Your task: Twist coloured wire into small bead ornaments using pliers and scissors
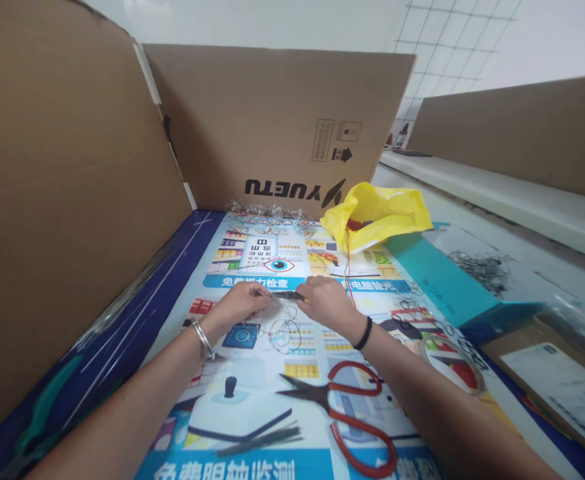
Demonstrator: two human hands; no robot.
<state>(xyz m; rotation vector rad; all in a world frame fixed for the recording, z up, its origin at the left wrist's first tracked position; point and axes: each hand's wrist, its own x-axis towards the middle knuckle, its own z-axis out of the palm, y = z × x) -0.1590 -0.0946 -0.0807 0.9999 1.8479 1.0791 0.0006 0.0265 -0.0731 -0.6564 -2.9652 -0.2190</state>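
Note:
My right hand [325, 301] is closed round a pair of pliers [285, 295], whose dark jaws point left. Facing it, my left hand [242, 300] pinches a thin wire [267, 293] close to the jaw tips. Fine loops of wire [288, 333] hang or lie just below both hands; which of these I cannot tell. Nearer to me, scissors [328, 399] with red handles lie on the printed poster, blades pointing left. Beside them is a small bundle of dark, straight strips [265, 440].
Cardboard walls [272, 120] stand at the back and left. A yellow bag [387, 217] trails thin coloured strands. Tangled wire pieces [272, 217] lie along the back. At right are a teal box [447, 280] and a tape roll [475, 367]; teal-handled pliers [47, 400] lie front left.

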